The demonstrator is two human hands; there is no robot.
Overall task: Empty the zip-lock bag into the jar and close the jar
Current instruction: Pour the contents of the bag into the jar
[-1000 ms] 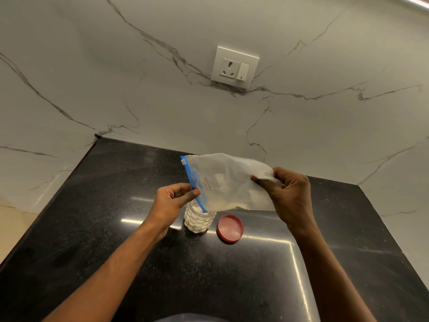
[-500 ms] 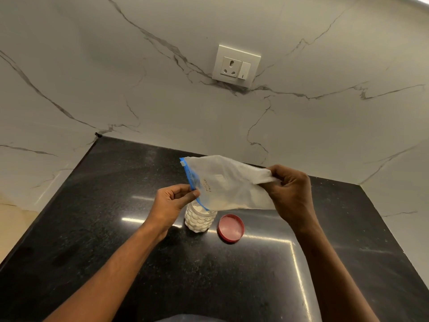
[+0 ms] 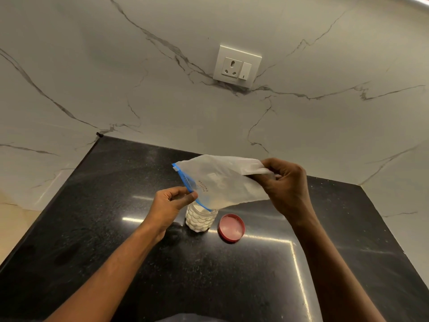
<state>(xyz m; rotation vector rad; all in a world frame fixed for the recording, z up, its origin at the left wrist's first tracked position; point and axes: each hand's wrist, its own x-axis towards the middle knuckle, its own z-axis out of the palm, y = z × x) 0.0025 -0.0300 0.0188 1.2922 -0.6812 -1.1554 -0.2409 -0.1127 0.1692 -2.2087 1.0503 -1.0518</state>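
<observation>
A translucent zip-lock bag (image 3: pixel 222 180) with a blue zip strip hangs tilted over a small clear jar (image 3: pixel 200 220), its zip end down at the jar's mouth. The jar stands upright on the black counter (image 3: pixel 116 228) and holds white powder. My left hand (image 3: pixel 173 202) pinches the zip edge just above the jar. My right hand (image 3: pixel 286 188) grips the bag's bunched bottom end, raised higher to the right. The red lid (image 3: pixel 231 227) lies flat on the counter just right of the jar.
A white marble wall (image 3: pixel 162 89) rises behind the counter, with a socket and switch plate (image 3: pixel 236 66) on it. The counter's left edge (image 3: pixel 46 205) runs diagonally down to a lower pale floor.
My right hand has lifted the bag's bottom end slightly higher. The left hand stays at the zip edge over the jar.
</observation>
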